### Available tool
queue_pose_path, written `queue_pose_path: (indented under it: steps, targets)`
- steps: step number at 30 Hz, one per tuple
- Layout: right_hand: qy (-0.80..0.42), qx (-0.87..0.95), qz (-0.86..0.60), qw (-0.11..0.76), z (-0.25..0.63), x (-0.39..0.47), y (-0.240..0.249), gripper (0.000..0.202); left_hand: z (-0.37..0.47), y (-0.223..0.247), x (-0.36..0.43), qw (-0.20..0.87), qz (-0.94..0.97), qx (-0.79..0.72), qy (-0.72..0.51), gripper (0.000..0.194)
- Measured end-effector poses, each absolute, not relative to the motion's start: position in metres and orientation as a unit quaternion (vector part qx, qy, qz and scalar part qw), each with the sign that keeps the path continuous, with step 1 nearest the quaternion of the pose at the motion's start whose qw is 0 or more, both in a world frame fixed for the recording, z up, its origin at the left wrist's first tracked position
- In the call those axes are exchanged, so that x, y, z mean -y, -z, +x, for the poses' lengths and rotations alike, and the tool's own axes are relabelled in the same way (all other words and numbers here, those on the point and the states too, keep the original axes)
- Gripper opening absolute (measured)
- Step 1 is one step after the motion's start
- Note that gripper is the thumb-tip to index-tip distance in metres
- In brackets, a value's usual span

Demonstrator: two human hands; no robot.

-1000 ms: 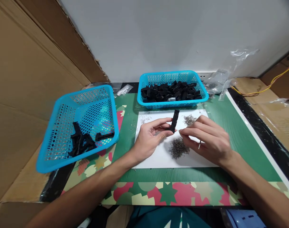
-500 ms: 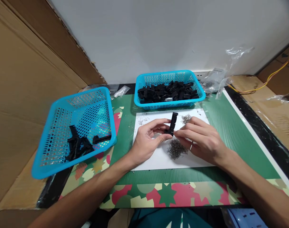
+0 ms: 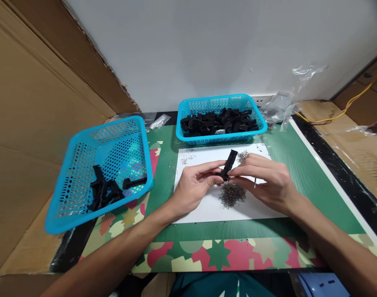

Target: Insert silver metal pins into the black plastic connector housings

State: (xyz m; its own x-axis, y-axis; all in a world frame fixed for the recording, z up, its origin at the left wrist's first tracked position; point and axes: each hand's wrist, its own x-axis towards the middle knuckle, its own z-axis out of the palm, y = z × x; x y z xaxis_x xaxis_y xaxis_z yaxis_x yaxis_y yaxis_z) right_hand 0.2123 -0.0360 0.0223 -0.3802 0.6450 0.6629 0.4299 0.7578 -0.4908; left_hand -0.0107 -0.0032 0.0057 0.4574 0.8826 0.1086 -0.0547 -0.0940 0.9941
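Observation:
My left hand (image 3: 193, 187) pinches a long black plastic part (image 3: 229, 163) by its lower end, thumb in front. The part leans to the right, with its long arm pointing up. Against its lower right side press the closed fingertips of my right hand (image 3: 265, 179); whatever they pinch is too small or hidden to name. A thin silvery sliver (image 3: 255, 182) shows below the right fingers. Just under both hands, a heap of small bent metal wire pieces (image 3: 232, 195) lies on a white sheet (image 3: 201, 212).
A blue basket (image 3: 57, 220) with several black parts (image 3: 103, 189) stands at left. Another blue basket (image 3: 222, 139) at the back holds many black pieces (image 3: 221, 121). Smaller wire piles (image 3: 242, 156) lie on the sheet. Clear plastic bags (image 3: 279, 105) lie near a wall socket.
The black part has tilted further right and turned in my left hand, now showing a smoother face. My right hand has shifted slightly and stays at the part's lower end.

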Motion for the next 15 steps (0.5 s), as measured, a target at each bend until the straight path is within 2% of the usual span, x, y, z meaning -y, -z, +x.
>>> queue_pose_path:
  steps: [9, 13, 15]
  targets:
    - [-0.074, 0.82, -0.321, 0.468, 0.2118, 0.0353, -0.0208, 0.019, -0.0118, -0.0091, 0.0062, 0.631, 0.625, -0.308, -0.34, 0.046]
    - [-0.016, 0.839, -0.342, 0.422, 0.2147, 0.0359, -0.0207, 0.03, -0.0122, -0.0095, 0.0044, 0.557, 0.682, -0.33, -0.34, 0.04]
    - [0.001, 0.845, -0.35, 0.403, 0.2165, 0.0355, -0.0205, 0.032, -0.0123, -0.01, 0.0016, 0.497, 0.711, -0.338, -0.365, 0.044]
